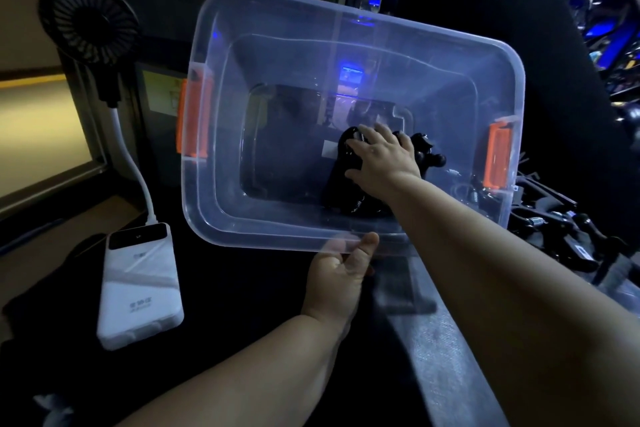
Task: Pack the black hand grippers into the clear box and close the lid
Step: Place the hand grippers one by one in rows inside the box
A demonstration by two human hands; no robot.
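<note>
The left hand (341, 274) pinches the near rim of the box (221, 184). The right hand (384, 163) (fingers curled) holds grippers (426, 154) inside.

Both of your arms are bare all the way to the frame's edge. Your left forearm (277, 357), coming in from the lower middle of the frame, is thick and rounded, with a soft crease at the wrist before your left hand (341, 274). Your right forearm (502, 270), from the lower right, looks broader near the camera and tapers to your right hand (384, 156), which has short fingers.
</note>
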